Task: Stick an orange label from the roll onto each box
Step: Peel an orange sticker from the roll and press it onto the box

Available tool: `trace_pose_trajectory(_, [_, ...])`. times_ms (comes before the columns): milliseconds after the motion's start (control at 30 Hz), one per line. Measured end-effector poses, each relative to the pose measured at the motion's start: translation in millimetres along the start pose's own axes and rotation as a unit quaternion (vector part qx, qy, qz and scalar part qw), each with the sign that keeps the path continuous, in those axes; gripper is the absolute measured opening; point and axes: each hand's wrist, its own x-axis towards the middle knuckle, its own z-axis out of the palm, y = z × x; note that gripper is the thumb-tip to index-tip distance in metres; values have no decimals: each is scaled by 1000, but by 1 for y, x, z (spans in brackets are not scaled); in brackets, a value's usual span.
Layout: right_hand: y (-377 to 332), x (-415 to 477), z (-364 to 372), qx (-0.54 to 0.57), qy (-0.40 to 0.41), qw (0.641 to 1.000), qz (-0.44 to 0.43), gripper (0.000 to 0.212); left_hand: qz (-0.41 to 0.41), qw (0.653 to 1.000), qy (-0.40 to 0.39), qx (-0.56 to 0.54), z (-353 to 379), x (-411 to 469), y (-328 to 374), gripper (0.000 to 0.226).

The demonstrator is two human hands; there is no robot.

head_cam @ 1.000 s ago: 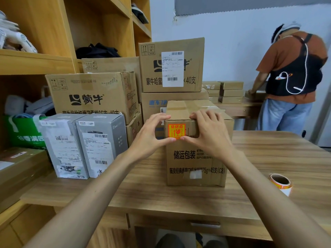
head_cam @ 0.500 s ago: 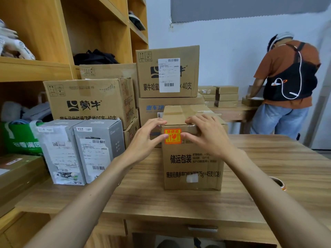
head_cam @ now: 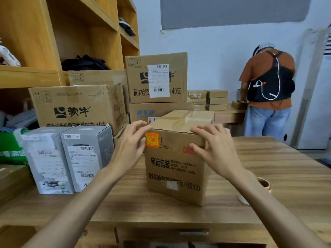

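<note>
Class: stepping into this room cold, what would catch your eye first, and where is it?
First, the orange label on the upper left front of the cardboard box at centre, flanked by the left hand and right hand. Then the stacked cartons behind, and a person in an orange shirt at the right.

Label roll (head_cam: 266, 185), near right, is half hidden behind the right forearm (head_cam: 268, 212). Red print on the box (head_cam: 176, 169) is partly covered by the right hand (head_cam: 216, 149). The green bag (head_cam: 10, 151) is cut off at the left.
</note>
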Motion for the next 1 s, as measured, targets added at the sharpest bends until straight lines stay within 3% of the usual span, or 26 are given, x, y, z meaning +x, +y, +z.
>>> trace_pose_trajectory(100, [-24,-3,6,-13,30,999,20,43,30,999,22,-14,2,-14,30,47])
trace_pose_trajectory(200, [-42,-2,7,7,44,999,20,36,15,999,-19,-41,6,-22,57,69])
trace_pose_trajectory(333, [-44,6,-10,153,-9,988,21,37,-34,998,-34,-27,10,-22,68,79])
trace_pose_trajectory(433, [-21,10,-21,195,-18,980,41,41,-46,999,-28,4,9,-19,64,77])
trace_pose_trajectory(733, [82,12,-26,92,-65,974,198,73,-43,996,-78,-21,-7,-5,36,64])
trace_pose_trajectory(833, [112,9,-21,133,-82,955,252,80,-46,994,-98,-35,-1,0,32,63])
trace_pose_trajectory(933, [127,7,-16,224,-78,924,299,74,-50,990,-111,-71,14,6,30,65])
trace_pose_trajectory(1000, [134,8,-15,219,-75,927,295,75,-50,988,-120,-87,28,14,33,68])
